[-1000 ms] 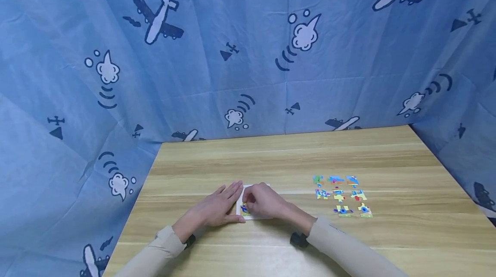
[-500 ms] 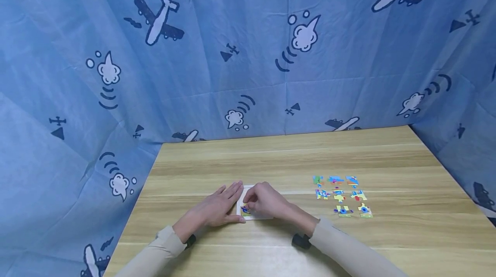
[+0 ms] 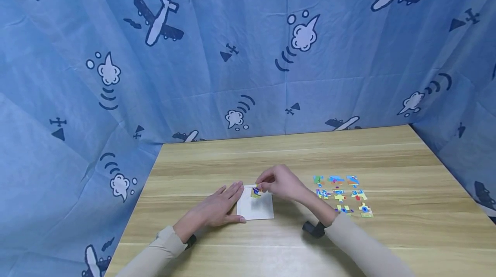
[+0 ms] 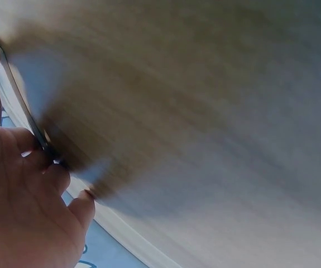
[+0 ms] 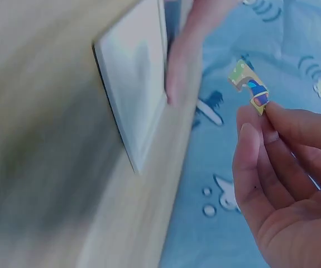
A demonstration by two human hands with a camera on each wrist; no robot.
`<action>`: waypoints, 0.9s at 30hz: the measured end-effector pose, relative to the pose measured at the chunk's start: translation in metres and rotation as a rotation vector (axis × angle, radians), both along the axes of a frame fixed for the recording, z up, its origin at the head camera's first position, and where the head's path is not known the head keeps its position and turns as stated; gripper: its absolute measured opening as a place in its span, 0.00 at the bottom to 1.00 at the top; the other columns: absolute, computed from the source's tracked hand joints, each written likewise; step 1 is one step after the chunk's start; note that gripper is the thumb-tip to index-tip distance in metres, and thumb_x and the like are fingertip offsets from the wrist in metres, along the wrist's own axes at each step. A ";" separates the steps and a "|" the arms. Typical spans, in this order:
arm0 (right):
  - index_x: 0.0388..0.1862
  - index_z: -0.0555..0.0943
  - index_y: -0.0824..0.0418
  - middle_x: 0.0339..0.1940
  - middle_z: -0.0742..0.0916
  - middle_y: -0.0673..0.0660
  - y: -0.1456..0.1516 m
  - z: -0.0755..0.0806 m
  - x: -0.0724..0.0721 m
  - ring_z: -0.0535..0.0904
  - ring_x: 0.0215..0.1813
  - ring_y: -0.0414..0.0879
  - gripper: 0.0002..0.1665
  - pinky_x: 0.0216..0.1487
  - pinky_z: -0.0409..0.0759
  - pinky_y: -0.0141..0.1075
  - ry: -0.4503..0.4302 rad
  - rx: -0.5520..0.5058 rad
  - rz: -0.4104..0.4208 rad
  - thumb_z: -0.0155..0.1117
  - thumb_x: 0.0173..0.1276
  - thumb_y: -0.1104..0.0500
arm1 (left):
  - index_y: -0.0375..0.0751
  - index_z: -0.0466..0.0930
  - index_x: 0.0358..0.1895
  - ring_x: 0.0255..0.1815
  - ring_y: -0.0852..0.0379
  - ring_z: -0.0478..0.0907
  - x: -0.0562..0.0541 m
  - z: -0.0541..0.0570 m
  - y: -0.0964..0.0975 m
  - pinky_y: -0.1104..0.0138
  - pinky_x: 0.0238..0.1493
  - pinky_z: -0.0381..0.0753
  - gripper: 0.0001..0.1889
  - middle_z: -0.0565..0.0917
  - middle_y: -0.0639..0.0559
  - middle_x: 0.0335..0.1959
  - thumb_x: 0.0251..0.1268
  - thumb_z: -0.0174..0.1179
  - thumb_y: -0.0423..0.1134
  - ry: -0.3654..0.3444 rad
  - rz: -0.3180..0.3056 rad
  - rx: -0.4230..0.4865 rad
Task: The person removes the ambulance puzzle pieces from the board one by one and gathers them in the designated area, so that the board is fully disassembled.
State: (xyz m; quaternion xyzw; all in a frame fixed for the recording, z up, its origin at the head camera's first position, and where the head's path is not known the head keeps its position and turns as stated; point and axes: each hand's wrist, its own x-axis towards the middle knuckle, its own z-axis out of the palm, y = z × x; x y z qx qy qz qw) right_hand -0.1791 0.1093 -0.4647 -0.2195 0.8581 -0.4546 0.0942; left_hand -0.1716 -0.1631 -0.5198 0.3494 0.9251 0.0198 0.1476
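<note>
My left hand (image 3: 217, 208) rests on the table against the left side of a small white square puzzle tray (image 3: 255, 211), its fingers spread straight along the edge. Between thumb and fingertips, my right hand (image 3: 284, 182) pinches a colourful puzzle piece (image 3: 256, 192), held raised over the upper part of the tray. The right wrist view shows that piece (image 5: 256, 92) clearly: yellow and green with a blue part. Inside its rim, the visible tray floor is plain white. Only the fingers and palm of the left hand (image 4: 32, 206) appear in the left wrist view.
Right of the tray, several loose puzzle pieces (image 3: 339, 198) lie picture side up in rough rows on the wooden table (image 3: 217, 161). A blue curtain (image 3: 255, 62) printed with planes hangs behind and beside the table. A black device (image 3: 313, 229) is on the right wrist.
My right hand has lifted the puzzle piece from the tray's lower left and carried it up and to the right. The left hand stays put.
</note>
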 end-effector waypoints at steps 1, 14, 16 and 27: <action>0.39 0.92 0.59 0.32 0.93 0.51 0.005 0.002 -0.001 0.89 0.36 0.45 0.06 0.36 0.84 0.31 0.001 -0.001 -0.007 0.70 0.71 0.65 | 0.44 0.43 0.87 0.90 0.53 0.46 0.000 -0.001 0.000 0.51 0.89 0.53 0.56 0.45 0.50 0.90 0.69 0.43 0.80 0.000 0.001 -0.002; 0.40 0.92 0.59 0.32 0.92 0.53 0.077 0.017 -0.007 0.86 0.32 0.40 0.10 0.32 0.80 0.32 0.003 0.051 -0.041 0.65 0.72 0.68 | 0.43 0.42 0.87 0.90 0.54 0.45 0.001 -0.001 -0.002 0.51 0.89 0.52 0.56 0.44 0.49 0.90 0.71 0.43 0.79 0.010 -0.015 -0.004; 0.39 0.92 0.59 0.32 0.92 0.52 0.089 0.018 -0.005 0.86 0.33 0.41 0.09 0.32 0.82 0.32 0.000 0.068 -0.043 0.66 0.72 0.68 | 0.43 0.42 0.87 0.90 0.54 0.45 0.001 0.000 -0.001 0.51 0.89 0.52 0.56 0.44 0.49 0.90 0.71 0.44 0.79 0.008 -0.015 -0.006; 0.40 0.91 0.63 0.35 0.93 0.56 0.143 0.008 0.014 0.89 0.35 0.50 0.08 0.36 0.88 0.39 -0.101 0.088 -0.023 0.65 0.72 0.69 | 0.43 0.42 0.87 0.90 0.53 0.45 0.001 0.000 0.000 0.51 0.89 0.52 0.55 0.44 0.49 0.90 0.71 0.45 0.78 -0.006 -0.007 0.005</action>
